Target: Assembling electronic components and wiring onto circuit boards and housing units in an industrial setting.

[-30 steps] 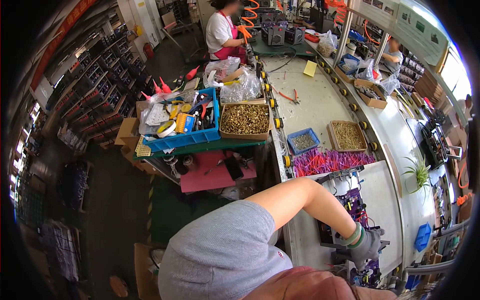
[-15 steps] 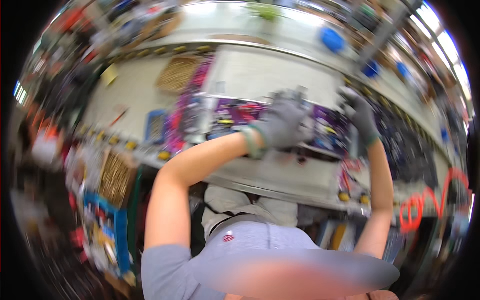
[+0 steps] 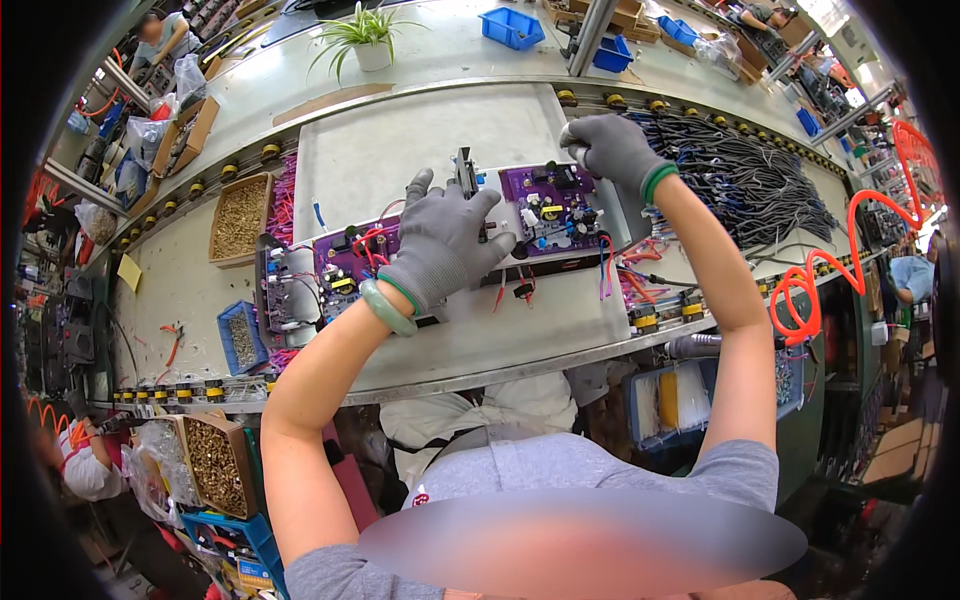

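Note:
My left hand [image 3: 445, 240], in a grey glove, lies over the inner ends of two neighbouring metal housings with its fingers spread apart. Just beyond its fingertips a black end panel [image 3: 464, 172] stands upright. Purple circuit boards show on both sides: a left circuit board [image 3: 340, 262], partly under the hand, and a right circuit board [image 3: 552, 210] with blue, yellow and black components. Also gloved, my right hand [image 3: 618, 155] hovers above the far right corner of the right board. Its fingers are curled together, and what they hold, if anything, is hidden.
Black cables [image 3: 720, 180] are heaped on the right, near a coiled orange air hose [image 3: 800, 300]. To the left are a cardboard box of screws [image 3: 241, 220] and a blue bin [image 3: 242, 338]. A potted plant [image 3: 372, 52] stands on the far shelf.
The view has turned and become sharp. Relative to the boards, my right hand has shifted from beyond the right end to above its far corner. My left hand remains over the housings.

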A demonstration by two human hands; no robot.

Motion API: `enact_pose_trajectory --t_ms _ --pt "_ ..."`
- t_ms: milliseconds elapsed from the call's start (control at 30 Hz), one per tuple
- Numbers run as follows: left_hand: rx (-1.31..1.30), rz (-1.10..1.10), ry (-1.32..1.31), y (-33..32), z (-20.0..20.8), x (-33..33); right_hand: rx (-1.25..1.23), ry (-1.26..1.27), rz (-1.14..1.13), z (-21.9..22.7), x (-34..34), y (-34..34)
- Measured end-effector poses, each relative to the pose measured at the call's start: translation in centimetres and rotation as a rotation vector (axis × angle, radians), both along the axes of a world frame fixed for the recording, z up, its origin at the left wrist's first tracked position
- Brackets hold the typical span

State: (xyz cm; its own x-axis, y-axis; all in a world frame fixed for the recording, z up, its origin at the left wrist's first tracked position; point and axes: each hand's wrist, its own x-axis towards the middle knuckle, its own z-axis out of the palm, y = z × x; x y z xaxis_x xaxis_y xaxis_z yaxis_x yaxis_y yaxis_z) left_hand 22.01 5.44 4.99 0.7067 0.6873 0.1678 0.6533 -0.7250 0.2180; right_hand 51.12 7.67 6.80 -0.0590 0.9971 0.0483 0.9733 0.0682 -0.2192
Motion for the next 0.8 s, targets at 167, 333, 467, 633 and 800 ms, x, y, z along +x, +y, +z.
enact_pose_trajectory --t_ms 167,333,467,633,800 --pt "-0.014 0.004 0.024 0.1 0.1 0.0 -0.096 -0.52 0.187 0.8 -0.3 0.5" --pt "-0.022 0.009 0.011 0.1 0.2 0.0 -0.012 -0.644 0.351 0.6 -0.8 0.5" --pt "-0.033 0.002 -0.026 0.1 0.1 -0.1 -0.188 -0.691 0.331 1.3 -1.7 1.4" --pt "-0.013 -0.004 -0.033 0.2 0.0 -0.1 -0.398 -0.699 0.252 2.7 -3.3 2.8" --pt "-0.032 0.007 -0.025 -0.1 0.0 -0.1 -0.329 -0.775 0.368 1.6 -3.8 3.8"
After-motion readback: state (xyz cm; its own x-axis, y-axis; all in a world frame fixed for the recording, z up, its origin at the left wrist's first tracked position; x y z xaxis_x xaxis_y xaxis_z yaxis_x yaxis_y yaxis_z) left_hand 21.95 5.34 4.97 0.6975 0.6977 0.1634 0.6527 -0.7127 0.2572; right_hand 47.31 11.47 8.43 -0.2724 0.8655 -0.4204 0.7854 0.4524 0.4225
